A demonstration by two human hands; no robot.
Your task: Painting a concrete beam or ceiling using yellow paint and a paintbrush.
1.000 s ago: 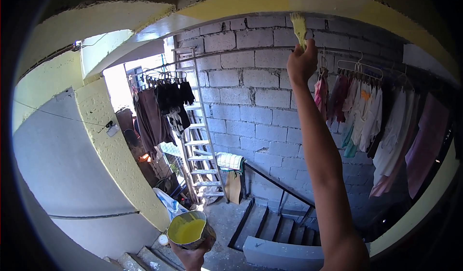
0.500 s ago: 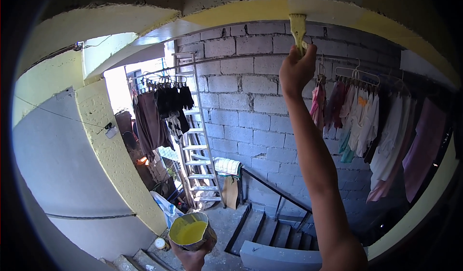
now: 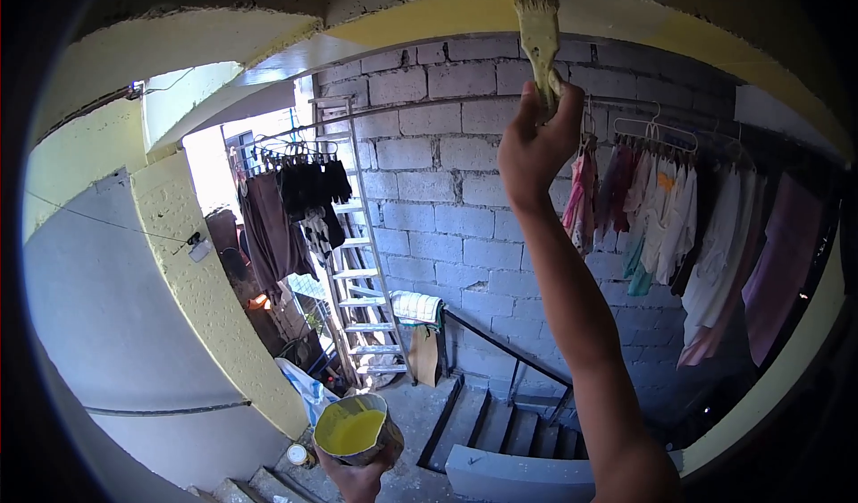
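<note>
My right hand (image 3: 541, 145) is raised high, fingers closed round the handle of a yellow-stained paintbrush (image 3: 539, 33). The bristles touch the lower edge of an overhead beam (image 3: 465, 9), partly coated in yellow paint, with pale and chipped dark areas beside it. Low in the view, my left hand (image 3: 356, 474) is closed round a paint container (image 3: 384, 436) with yellow paint (image 3: 347, 430) inside it.
A grey block wall (image 3: 447, 199) carries a rail with hung laundry (image 3: 661, 226) at the right and dark clothes (image 3: 277, 221) at the left. An aluminium ladder (image 3: 356, 272) leans near the opening. Stairs (image 3: 483, 424) with a black railing (image 3: 500, 346) descend below. A lidded can (image 3: 299, 456) sits on the floor.
My right hand has moved left and slightly nearer, carrying the brush up to the beam's lower edge. The view has shifted slightly. My left hand and container stay low.
</note>
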